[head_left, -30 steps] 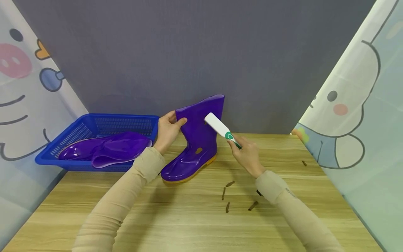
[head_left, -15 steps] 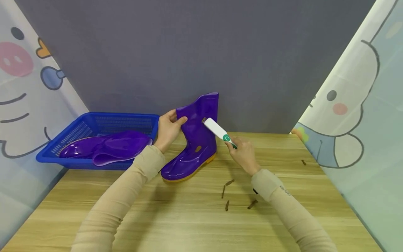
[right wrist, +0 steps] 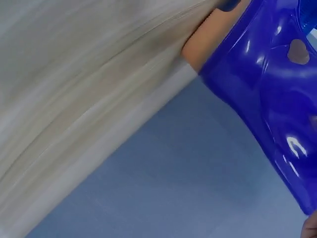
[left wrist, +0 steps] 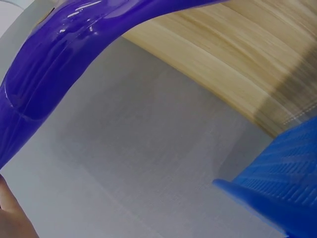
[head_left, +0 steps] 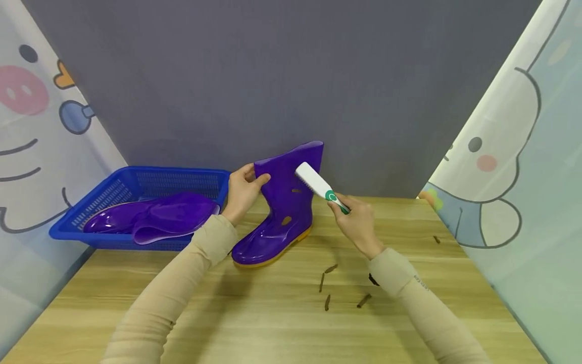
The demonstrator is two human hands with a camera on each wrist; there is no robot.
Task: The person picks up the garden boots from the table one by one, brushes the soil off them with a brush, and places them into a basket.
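A purple rain boot with a yellow sole stands on the wooden table, toe pointing left toward me. Two brown patches mark its side: a thin strip on the shaft and a blob near the ankle. My left hand grips the shaft's top edge, thumb on the outside; in the left wrist view, part of a hand shows below the boot. My right hand holds a brush with a white back and green handle, its bristles facing the shaft. The right wrist view shows the boot but not the brush.
A blue plastic basket stands left of the boot with a second purple boot lying in it. Several brown bits are scattered on the table. A grey panel rises behind.
The brush first pressed the shaft inward, then came back up and right, and the shaft regained its shape. The brown strip now sits lower and flatter. My left hand keeps its grip.
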